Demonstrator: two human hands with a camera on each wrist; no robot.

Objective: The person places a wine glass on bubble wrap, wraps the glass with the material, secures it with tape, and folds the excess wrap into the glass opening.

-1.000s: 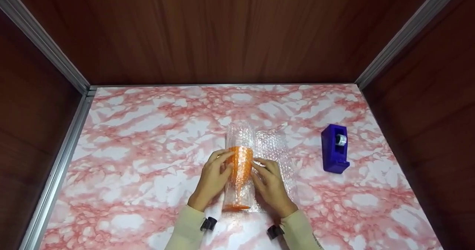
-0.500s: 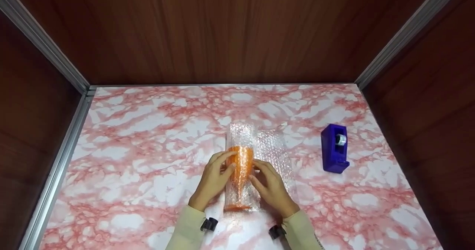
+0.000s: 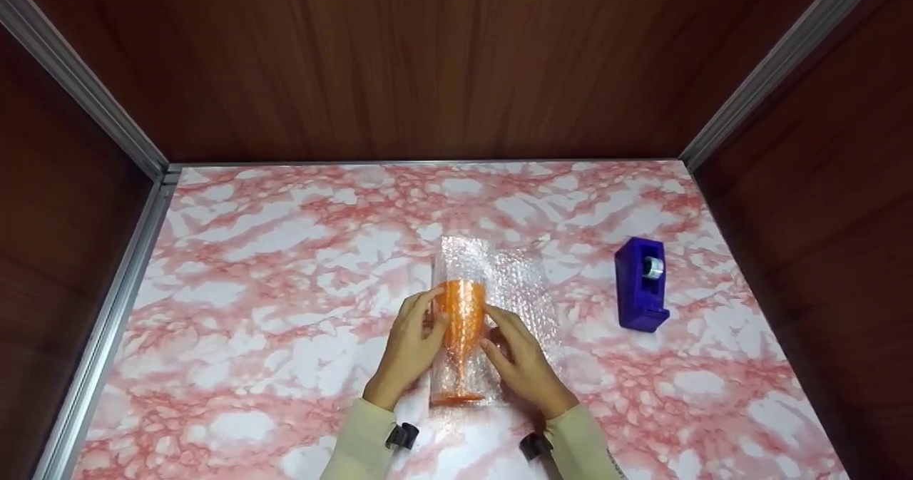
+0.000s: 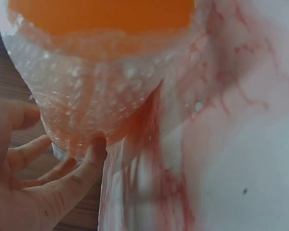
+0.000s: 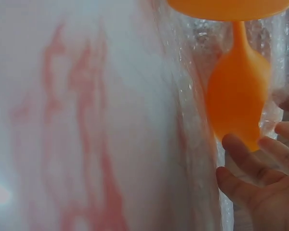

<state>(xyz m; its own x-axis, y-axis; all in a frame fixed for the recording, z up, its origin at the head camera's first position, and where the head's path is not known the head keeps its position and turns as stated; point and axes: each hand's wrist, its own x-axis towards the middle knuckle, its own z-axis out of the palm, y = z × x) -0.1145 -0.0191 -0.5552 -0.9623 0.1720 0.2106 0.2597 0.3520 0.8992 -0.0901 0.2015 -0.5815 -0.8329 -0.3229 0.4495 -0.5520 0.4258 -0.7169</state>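
An orange goblet point(image 3: 465, 316) lies on its side inside clear bubble wrap point(image 3: 463, 255), its foot toward the person. A further flat stretch of the wrap spreads to the right beneath the right hand. My left hand point(image 3: 411, 341) holds the rolled bundle from the left, thumb and fingers around the bowl. From the right, my right hand point(image 3: 521, 355) holds the same bundle, fingertips at the bowl's side and thumb lower down. In the left wrist view, curved fingers point(image 4: 79, 175) meet the wrap. The right wrist view shows the goblet's foot and stem through the wrap, with fingertips beside the bowl.
A purple tape dispenser point(image 3: 640, 287) with a roll of clear tape stands to the right on the red-and-white marbled table point(image 3: 271, 252). Dark wood panels point(image 3: 428, 66) with metal edge rails enclose the back and sides.
The right thumb has shifted slightly down along the bundle and the right fingers have drawn closer together. The wrapped goblet has turned a little; the left hand keeps nearly the same place.
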